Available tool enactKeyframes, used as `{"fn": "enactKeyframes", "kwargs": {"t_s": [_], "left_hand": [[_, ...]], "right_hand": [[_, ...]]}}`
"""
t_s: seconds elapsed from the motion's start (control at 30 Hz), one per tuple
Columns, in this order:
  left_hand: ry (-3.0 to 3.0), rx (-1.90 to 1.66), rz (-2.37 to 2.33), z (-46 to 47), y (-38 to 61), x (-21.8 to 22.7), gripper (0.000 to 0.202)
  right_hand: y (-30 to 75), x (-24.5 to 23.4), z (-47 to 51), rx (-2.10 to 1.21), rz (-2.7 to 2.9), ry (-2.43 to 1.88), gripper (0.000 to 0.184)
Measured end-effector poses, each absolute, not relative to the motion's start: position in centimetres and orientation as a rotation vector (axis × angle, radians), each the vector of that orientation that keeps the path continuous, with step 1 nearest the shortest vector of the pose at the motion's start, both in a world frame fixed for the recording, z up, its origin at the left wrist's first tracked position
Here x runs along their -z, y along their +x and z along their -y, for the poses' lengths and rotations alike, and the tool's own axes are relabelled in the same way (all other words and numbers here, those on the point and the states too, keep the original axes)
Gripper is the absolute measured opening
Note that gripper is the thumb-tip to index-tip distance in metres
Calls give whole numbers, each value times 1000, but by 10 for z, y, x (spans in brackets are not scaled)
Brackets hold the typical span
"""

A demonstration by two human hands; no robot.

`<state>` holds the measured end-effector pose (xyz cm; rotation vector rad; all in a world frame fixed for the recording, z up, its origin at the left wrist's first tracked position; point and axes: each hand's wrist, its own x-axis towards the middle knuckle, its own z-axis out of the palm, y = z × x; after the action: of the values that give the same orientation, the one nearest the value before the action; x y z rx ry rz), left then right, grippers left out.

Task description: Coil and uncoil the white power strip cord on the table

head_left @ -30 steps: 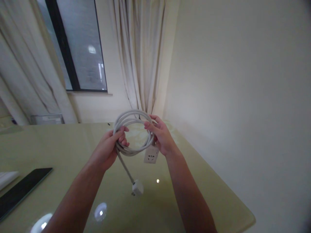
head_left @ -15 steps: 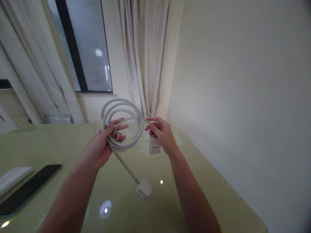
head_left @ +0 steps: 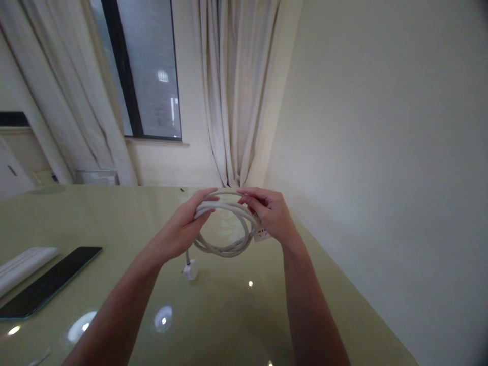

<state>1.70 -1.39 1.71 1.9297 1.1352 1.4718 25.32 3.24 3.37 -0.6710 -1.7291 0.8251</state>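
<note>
A white power cord (head_left: 224, 251), wound into several loops, hangs in the air above the table between my hands. My left hand (head_left: 182, 229) is closed around the left side of the coil. My right hand (head_left: 272, 211) pinches a strand at the coil's upper right, thumb and forefinger together. Below my left hand dangles the cord's white plug (head_left: 190, 270) on a short length of cable. Behind my right hand shows a white socket block (head_left: 262, 234), partly hidden by the fingers.
The glossy pale green table (head_left: 213, 325) reaches a wall (head_left: 381, 178) on the right. To the left lie a black flat tablet-like object (head_left: 49, 282) and a white long object (head_left: 26, 267). Curtains (head_left: 240, 91) and a window (head_left: 152, 71) stand beyond the table.
The coil has moved right and down and tipped flatter. My left hand has turned over it and moved right; my right hand has shifted slightly right. The plug now hangs farther left.
</note>
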Motion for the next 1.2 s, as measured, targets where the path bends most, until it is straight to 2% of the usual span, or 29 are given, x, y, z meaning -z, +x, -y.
{"fn": "enactKeyframes", "kwargs": {"t_s": [0.2, 0.27, 0.33, 0.37, 0.43, 0.5, 0.67, 0.83, 0.93, 1.0, 1.03, 1.2], "left_hand": [[1983, -1485, -1282, 13, 18, -13, 43], [1893, -1449, -1355, 14, 19, -13, 33], [1745, -1427, -1396, 14, 21, -13, 13], [1648, -1436, -1391, 14, 21, -13, 11], [1417, -1494, -1313, 13, 22, -14, 20], [1177, -1570, -1167, 12, 22, -16, 20], [838, -1690, -853, 14, 20, -29, 37], [847, -1759, -707, 19, 20, -35, 24], [914, -1788, -651, 22, 19, -37, 26], [921, -1825, -614, 22, 18, -39, 33], [921, -1846, -601, 22, 18, -40, 37], [908, -1873, -586, 19, 15, -44, 38]], "right_hand": [[253, -23, -46, -924, 1836, -712, 28], [251, -18, -51, -980, 1853, -700, 29], [247, -11, -57, -1025, 1846, -686, 28], [245, -9, -60, -1030, 1838, -680, 28], [240, -6, -64, -977, 1810, -672, 27], [237, -8, -63, -900, 1725, -656, 28], [237, -26, -44, -1056, 1543, -597, 49], [230, -23, -36, -1269, 1668, -601, 58], [224, -14, -39, -1366, 1714, -573, 86], [221, -10, -40, -1440, 1714, -507, 109], [219, -9, -41, -1466, 1702, -474, 115], [217, -11, -41, -1413, 1625, -402, 112]]}}
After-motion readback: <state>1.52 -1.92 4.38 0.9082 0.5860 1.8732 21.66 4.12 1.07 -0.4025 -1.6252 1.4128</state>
